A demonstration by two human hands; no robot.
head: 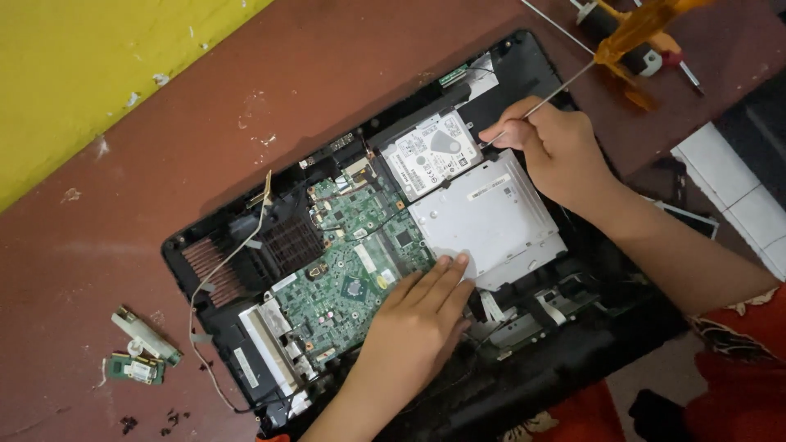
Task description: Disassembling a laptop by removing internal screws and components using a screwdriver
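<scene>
An opened black laptop chassis (524, 61) lies on a dark red table, its green circuit board (344, 270) exposed. My left hand (417, 323) rests flat on the board, fingertips touching the edge of the silver optical drive (491, 221). My right hand (553, 147) pinches the thin metal shaft of a screwdriver with an orange translucent handle (639, 29). Its tip meets the edge of the small hard drive (430, 155) with a white label, next to the optical drive.
Small removed parts, a green card (135, 370) and a pale strip (146, 334), lie on the table at the left. A yellow wall (90, 74) fills the upper left. More tools (647, 61) lie at the top right. White tiled floor (737, 188) shows past the table's right edge.
</scene>
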